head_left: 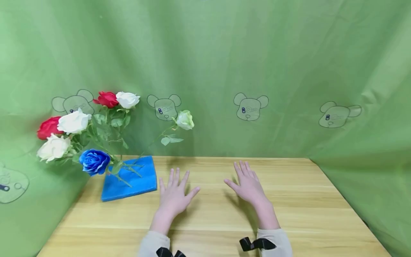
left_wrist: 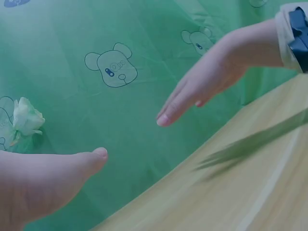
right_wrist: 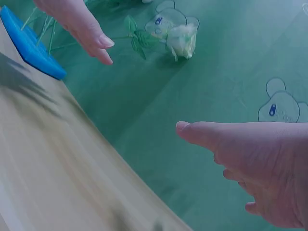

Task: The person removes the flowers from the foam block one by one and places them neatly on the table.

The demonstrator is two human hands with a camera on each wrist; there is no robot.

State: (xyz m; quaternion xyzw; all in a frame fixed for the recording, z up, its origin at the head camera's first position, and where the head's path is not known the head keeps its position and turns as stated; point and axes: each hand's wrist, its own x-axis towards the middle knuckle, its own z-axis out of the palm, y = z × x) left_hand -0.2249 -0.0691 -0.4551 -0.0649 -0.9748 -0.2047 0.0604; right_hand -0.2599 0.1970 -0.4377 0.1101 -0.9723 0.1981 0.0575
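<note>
Both of the person's hands are hanging in the air over the wooden table (head_left: pixel 218 217), backs turned up, and each is throwing a shadow on the boards below. The left hand (head_left: pixel 174 196) is opening wide, its fingers fanning out and its thumb pointing off toward the other hand; it is gripping nothing. The right hand (head_left: pixel 249 185) is mirroring it a fair way across, fingers reaching forward, thumb standing out to the side, and it too is holding nothing. Just beyond the left fingertips, toward the table's left end, a blue slab (head_left: pixel 142 185) is lying flat near the back edge. It is sitting closer to the left hand than anything else on the boards, and the two are not touching. Thin stems (head_left: pixel 131 170) are crossing above it, though I'm not able to tell how they are being held. They are carrying a loose cluster of leaning roses: a red rose (head_left: pixel 108 99) is nestling against a white rose (head_left: pixel 127 100) at the top, another red and two more whites are crowding the far left, and a blue rose (head_left: pixel 94 162) is drooping lowest. A pale green rose (head_left: pixel 185 120) is leaning out alone to the right on its own stem. Behind everything, a green curtain (head_left: pixel 205 53) printed with bear heads is hanging, and black bands (head_left: pixel 258 243) are circling the person's light sleeves (head_left: pixel 279 242).
</note>
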